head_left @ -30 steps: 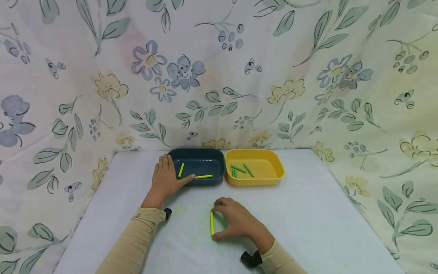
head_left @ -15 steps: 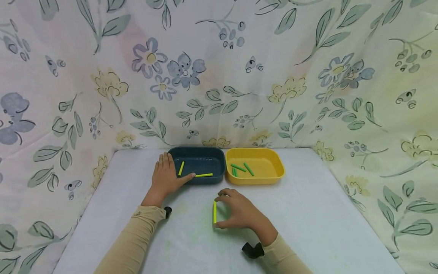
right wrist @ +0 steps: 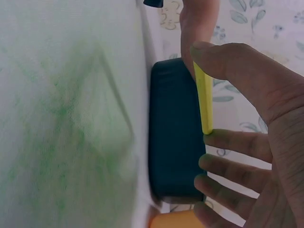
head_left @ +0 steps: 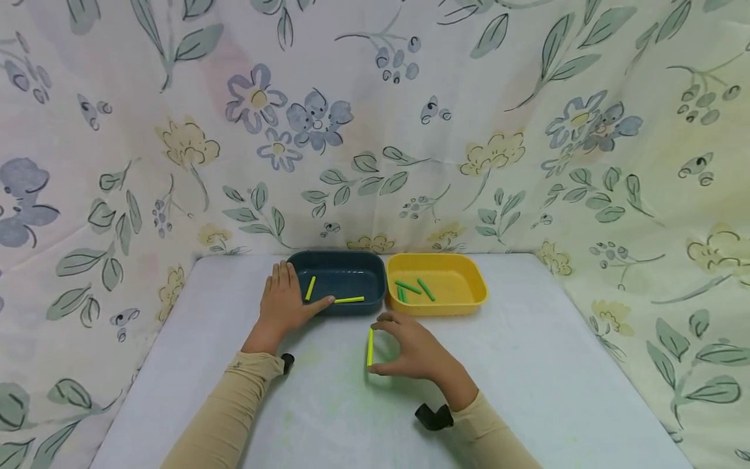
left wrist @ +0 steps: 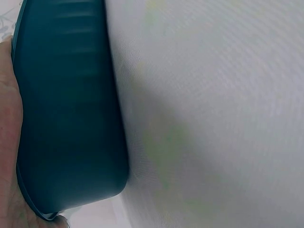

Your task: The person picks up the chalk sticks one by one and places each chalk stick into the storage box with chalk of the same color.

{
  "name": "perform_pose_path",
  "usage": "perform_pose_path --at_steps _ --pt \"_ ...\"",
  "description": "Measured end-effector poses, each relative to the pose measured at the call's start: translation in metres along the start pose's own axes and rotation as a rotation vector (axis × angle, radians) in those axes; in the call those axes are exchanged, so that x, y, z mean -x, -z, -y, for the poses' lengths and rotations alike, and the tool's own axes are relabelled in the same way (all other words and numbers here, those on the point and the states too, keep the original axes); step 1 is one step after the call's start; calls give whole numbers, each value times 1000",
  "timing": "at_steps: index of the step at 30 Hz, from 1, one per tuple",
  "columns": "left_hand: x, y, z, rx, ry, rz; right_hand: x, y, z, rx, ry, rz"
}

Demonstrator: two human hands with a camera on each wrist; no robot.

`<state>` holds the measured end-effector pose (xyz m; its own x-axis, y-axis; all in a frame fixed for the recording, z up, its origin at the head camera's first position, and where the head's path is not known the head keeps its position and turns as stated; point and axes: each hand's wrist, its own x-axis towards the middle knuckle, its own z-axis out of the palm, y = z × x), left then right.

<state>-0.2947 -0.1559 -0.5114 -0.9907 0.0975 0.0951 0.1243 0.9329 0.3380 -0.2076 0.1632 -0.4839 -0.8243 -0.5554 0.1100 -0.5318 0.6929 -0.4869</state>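
Note:
Held end to end between the thumb and a fingertip of my right hand [head_left: 410,348] is a yellow chalk stick [head_left: 370,346]. It is raised over the white tabletop, in front of the trays. In the right wrist view the chalk [right wrist: 204,99] spans from thumb to fingertip, the other fingers spread below. My left hand [head_left: 283,296] rests with straight fingers on the left end of the dark blue tray [head_left: 351,311], its thumb along the front rim. Two yellow chalk sticks [head_left: 349,300] lie inside that tray. Several green chalk sticks [head_left: 426,290] lie in the yellow tray [head_left: 463,307].
Both trays stand side by side at the back of the white-covered table [head_left: 556,365], against a floral curtain [head_left: 375,130]. Faint green and yellow smudges mark the cloth in front of them. Black wrist-worn pieces [head_left: 433,417] sit at both wrists.
My right hand has lifted the yellow chalk and carried it away from the body, toward the trays and slightly right. The left hand stays in place on the blue tray.

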Motion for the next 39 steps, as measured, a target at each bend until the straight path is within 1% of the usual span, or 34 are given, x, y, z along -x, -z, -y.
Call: perform_pose_path --at_steps 6,12,17,24,28,34,39 --pt "0 1 0 -13 11 16 -3 -2 -2 -21 21 -50" --pt "0 2 -2 -10 14 5 -10 -3 -4 14 11 -118" --pt "0 1 -2 -6 14 0 -15 -2 -8 55 -3 -141" --pt "-1 1 -1 -6 11 -1 -21 -4 -11 70 1 -179" --pt "-1 0 0 -11 13 4 -24 -5 -11 109 -25 -211" --pt "0 -1 0 -13 17 5 -30 -5 -14 217 -70 -292" --pt "-1 -1 -1 -5 16 -4 -35 -5 -16 242 -120 -356"
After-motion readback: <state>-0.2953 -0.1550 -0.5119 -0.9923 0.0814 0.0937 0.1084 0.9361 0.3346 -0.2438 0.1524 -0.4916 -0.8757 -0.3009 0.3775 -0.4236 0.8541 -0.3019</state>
